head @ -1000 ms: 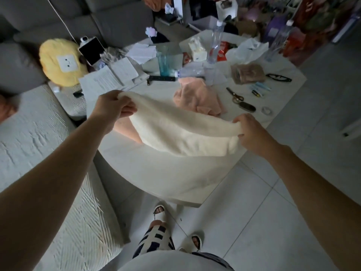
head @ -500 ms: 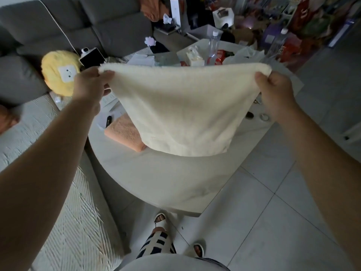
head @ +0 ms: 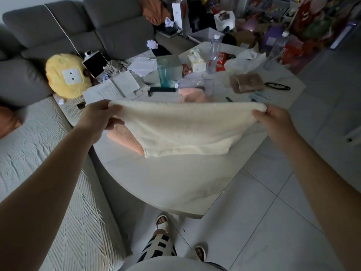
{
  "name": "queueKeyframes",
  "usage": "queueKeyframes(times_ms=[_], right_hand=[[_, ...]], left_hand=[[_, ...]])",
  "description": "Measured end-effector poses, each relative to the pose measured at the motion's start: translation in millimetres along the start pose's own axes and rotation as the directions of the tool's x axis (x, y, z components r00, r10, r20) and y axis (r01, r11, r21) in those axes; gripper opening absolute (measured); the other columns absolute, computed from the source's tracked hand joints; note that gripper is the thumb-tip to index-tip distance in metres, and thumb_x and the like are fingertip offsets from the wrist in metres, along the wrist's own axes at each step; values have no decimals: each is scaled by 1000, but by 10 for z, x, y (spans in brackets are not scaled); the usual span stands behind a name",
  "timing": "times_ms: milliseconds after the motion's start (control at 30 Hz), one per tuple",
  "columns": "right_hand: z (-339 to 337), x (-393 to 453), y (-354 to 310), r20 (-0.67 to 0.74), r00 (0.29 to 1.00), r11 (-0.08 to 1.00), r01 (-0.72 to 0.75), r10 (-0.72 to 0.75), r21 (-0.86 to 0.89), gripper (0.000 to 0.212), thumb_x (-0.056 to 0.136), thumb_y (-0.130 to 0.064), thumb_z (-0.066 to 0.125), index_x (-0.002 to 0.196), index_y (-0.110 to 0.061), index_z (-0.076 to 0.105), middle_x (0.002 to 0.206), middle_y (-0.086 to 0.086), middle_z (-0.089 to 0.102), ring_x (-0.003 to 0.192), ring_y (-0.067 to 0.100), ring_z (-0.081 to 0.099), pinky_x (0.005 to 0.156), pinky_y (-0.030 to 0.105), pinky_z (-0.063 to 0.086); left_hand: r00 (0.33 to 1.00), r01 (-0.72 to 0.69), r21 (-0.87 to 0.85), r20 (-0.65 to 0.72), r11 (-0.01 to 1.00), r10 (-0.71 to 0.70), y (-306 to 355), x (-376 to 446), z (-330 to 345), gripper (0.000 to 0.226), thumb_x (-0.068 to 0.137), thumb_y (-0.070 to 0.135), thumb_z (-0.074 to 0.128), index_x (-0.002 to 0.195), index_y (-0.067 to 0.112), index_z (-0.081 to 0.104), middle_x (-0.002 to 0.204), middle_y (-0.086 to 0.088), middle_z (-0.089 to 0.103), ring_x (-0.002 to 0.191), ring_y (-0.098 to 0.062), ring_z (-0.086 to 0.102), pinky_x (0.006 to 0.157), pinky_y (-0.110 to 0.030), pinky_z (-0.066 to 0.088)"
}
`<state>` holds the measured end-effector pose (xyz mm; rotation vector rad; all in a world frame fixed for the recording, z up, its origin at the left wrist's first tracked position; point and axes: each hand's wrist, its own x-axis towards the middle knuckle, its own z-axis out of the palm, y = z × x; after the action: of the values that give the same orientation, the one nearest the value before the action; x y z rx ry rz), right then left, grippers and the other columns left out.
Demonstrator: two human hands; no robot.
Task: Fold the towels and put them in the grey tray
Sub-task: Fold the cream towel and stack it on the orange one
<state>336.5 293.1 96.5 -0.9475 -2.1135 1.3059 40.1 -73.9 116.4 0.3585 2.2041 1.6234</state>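
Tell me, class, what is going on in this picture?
A person stands at a cluttered white table and holds a cream towel stretched out by its top edge, the left hand and right hand each gripping a corner. An orange towel lies on the table behind it. It is not folded yet.

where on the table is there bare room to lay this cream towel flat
The near part of the white table, between the hanging cream towel and the table's front edge, is bare. The orange towel borders it on the left. The far half is crowded: papers, teal cup, bottle, brown cloth, glasses.
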Motion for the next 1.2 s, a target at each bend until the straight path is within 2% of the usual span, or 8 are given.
queueKeyframes(times_ms=[167,333,500,633,767,867,1033,1200], right_hand=[[-151,-554,447,343,914,962,-257,214,86,17,93,-2,60,98,-11,73,84,-5,79,80,5,74,69,14,56],[100,-857,842,421,827,915,-403,372,-18,16,93,-2,60,92,-11,74,81,-2,78,73,5,73,64,13,55],[405,-895,1134,386,800,878,-476,460,-60,15,95,-9,62,98,-14,75,89,1,79,85,17,73,77,31,61],[601,-777,1339,280,845,890,-425,455,-164,16,95,-15,60,91,-13,75,93,16,75,89,32,70,83,51,56],[847,-549,1514,81,871,860,-457,484,-226,24,89,-24,57,75,-7,65,70,8,65,66,27,57,60,37,44],[1056,-382,1702,-44,859,835,-508,511,-214,28,89,-25,53,65,-12,52,62,7,52,62,25,49,59,33,35],[1247,-610,1885,-166,792,763,-610,587,-212,26,86,-24,63,107,-8,64,95,9,65,83,28,61,69,33,48],[1229,-1224,1898,-55,633,634,-773,772,1,41,89,-35,69,118,-11,54,102,6,62,81,22,59,65,30,49]], left_hand=[[928,208,112,291,972,-232,-639,-434,-317,25,83,14,69,100,-3,66,62,-15,70,46,-16,65,38,-18,42],[853,381,225,289,897,-435,-1280,-574,-323,24,87,14,70,104,-3,67,69,-28,69,53,-26,65,51,-27,44],[825,465,248,225,849,-518,-1718,-503,-144,19,93,15,67,98,-4,69,53,-8,52,46,-16,46,50,-24,32],[875,441,183,132,879,-466,-1839,-354,56,20,92,18,69,88,-1,70,60,-7,52,52,-16,43,53,-26,30],[947,316,202,-12,927,-320,-1873,-42,396,27,91,28,71,78,4,70,67,-11,60,64,-22,54,61,-33,43],[964,266,263,-65,927,-258,-1985,219,624,36,87,43,68,72,10,67,62,-6,59,60,-18,53,57,-32,40],[924,380,419,-125,825,-362,-2293,187,836,44,91,39,70,120,6,65,105,-7,69,92,-27,64,77,-36,50],[907,412,489,-143,769,-395,-2373,-251,808,51,88,45,70,122,9,58,111,-13,66,93,-31,63,75,-39,49]])
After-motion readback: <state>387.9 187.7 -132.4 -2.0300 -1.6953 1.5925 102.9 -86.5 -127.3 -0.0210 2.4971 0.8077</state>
